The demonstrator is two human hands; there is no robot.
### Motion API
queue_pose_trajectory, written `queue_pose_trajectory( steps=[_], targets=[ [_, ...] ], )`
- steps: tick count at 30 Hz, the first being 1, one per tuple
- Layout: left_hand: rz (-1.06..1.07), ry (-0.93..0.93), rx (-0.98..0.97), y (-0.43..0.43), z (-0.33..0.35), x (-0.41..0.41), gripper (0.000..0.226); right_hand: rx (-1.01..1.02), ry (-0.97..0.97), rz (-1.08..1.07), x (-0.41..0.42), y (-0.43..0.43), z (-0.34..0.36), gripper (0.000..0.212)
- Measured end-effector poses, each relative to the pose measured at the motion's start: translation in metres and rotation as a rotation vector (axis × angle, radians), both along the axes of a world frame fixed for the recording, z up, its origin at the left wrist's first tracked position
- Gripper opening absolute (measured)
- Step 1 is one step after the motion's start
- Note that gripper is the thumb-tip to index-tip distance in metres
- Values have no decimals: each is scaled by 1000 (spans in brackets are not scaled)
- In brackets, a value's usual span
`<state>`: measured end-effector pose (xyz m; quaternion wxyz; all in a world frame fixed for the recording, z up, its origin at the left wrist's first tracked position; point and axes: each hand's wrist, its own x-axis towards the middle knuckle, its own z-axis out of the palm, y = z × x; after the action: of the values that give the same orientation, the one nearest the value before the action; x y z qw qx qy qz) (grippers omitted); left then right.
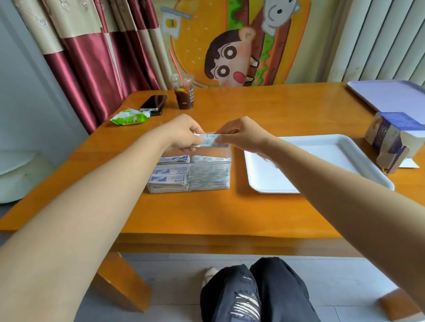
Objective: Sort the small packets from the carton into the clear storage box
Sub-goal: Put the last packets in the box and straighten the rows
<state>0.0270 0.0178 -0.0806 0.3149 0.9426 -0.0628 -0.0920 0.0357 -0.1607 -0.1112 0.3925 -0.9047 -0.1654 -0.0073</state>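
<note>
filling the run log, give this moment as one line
both hands pinch packets | above clear box | box nearly full | tray right

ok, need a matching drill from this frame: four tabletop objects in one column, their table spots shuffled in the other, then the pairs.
Objects:
1. clear plastic storage box of packets
2. white rectangular tray
3. purple cardboard carton
4. clear iced drink cup with red straw

Places:
A. far edge, by the black phone
B. right edge, lying open
C. centre, below both hands
D. between box and carton

Pairs: 1-C, 2-D, 3-B, 4-A
</note>
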Motion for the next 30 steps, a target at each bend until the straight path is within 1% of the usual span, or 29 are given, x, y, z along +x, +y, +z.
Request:
queue_pose_trajectory(
  steps=[4,6,8,10,13,15,17,19,22,24,25,26,27,28,29,30],
  targets=[
    [59,53,29,1,-8,7,31,-198,-74,-19,13,9,-5,21],
    [79,89,64,-1,-9,11,34,-357,-138,-44,20,13,-8,24],
    [81,122,94,-3,-11,15,36,-477,-152,-41,20,15,-7,27],
    [106,128,133,-5,-14,19,39,-477,-136,-22,18,14,-5,27],
    [134,136,204,-10,-20,23,41,-367,-58,21,16,11,-6,25],
    [138,142,255,-16,-25,24,39,-327,31,30,15,11,-10,24],
    [149,125,323,-21,-29,25,35,-307,65,21,17,11,-12,25],
    [158,94,384,-25,-30,25,31,-310,51,23,19,12,-13,22],
    [158,58,443,-29,-30,25,24,-455,-13,43,15,14,-10,12],
    [162,52,462,-30,-30,25,20,-522,-7,81,8,17,-6,16],
    [165,50,470,-31,-29,24,18,-547,-65,88,6,19,-5,18],
    [168,47,479,-31,-29,24,16,-553,-171,72,4,20,-3,20],
    [168,45,491,-31,-30,24,15,-523,-273,59,2,22,0,21],
    [168,51,503,-31,-30,24,14,-460,-304,81,2,22,4,23],
    [169,60,514,-29,-30,23,13,-394,-237,134,1,23,9,27],
    [171,65,525,-28,-30,23,13,-393,-113,195,0,24,12,32]
  ],
)
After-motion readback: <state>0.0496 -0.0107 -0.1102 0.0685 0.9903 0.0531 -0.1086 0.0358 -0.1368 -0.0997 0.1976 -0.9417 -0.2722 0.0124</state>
